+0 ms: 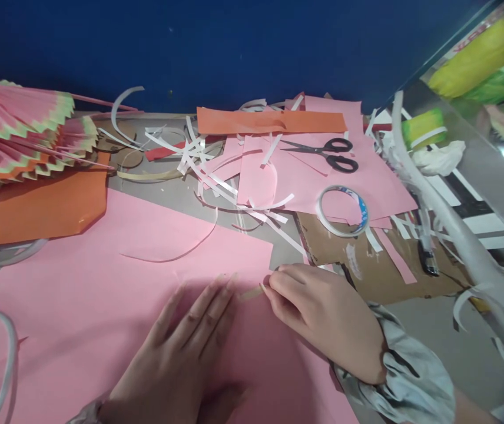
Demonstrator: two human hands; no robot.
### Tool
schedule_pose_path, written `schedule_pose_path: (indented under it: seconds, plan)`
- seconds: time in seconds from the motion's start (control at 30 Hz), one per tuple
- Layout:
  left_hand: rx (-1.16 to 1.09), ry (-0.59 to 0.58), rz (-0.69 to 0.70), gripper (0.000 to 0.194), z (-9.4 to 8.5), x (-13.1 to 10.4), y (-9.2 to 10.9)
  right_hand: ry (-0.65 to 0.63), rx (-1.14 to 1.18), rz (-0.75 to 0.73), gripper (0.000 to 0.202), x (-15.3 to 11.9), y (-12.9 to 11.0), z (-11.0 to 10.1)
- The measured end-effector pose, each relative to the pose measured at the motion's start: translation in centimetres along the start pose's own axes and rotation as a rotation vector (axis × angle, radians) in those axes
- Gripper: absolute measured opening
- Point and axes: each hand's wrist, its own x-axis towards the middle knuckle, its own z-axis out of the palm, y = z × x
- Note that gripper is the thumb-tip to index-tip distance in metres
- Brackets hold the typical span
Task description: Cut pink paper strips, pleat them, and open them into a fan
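Note:
A large sheet of pink paper (115,330) lies on the table in front of me. My left hand (176,347) rests flat on it, fingers stretched out and holding nothing. Just right of those fingertips lies a short pale strip (251,292), which looks like tape. My right hand (318,318) is closed, with thumb and index finger pinched at the strip's right end. A thin curved pink paper strip (181,256) lies higher on the sheet.
Black scissors (340,156) and a roll of white tape (320,215) lie on smaller pink sheets. White paper offcuts (216,182) are scattered behind. Pleated paper fans (17,126) and orange paper (57,200) sit left. A cutter (427,259) lies on cardboard (380,277) at right.

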Motion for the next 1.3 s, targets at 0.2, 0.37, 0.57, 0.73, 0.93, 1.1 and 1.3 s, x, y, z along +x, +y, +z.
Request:
schedule_pose_path:
  seconds: [0.2, 0.37, 0.57, 0.73, 0.93, 1.1, 1.3]
  plan:
    - [0.003, -0.003, 0.003, 0.069, 0.1, 0.0, -0.1, -0.001, -0.009, 0.011, 0.010, -0.1, -0.1, 0.1]
    - [-0.007, -0.010, -0.009, 0.067, 0.0, -0.2, 0.0, -0.023, -0.002, 0.030, 0.009, -0.2, -0.2, 0.1]
    - [0.016, 0.006, 0.007, 0.070, 0.0, -0.1, 0.1, -0.047, 0.007, 0.056, 0.009, -0.1, -0.2, 0.0]
    - [0.023, 0.018, 0.017, 0.069, 0.0, 0.0, 0.1, -0.072, -0.011, 0.072, 0.011, 0.0, -0.5, -0.2]
    - [0.022, 0.026, 0.005, 0.074, -0.4, 0.0, 0.4, -0.020, -0.063, 0.145, 0.015, 0.1, -0.8, -0.3]
    - [0.029, 0.045, 0.018, 0.076, -0.5, 0.0, 0.6, 0.024, -0.079, 0.259, 0.018, 0.1, -0.6, -0.9]
    - [0.054, 0.054, -0.008, 0.079, -0.6, -0.8, 1.0, -0.036, 0.072, 0.197, 0.022, 0.0, -0.6, -1.8]
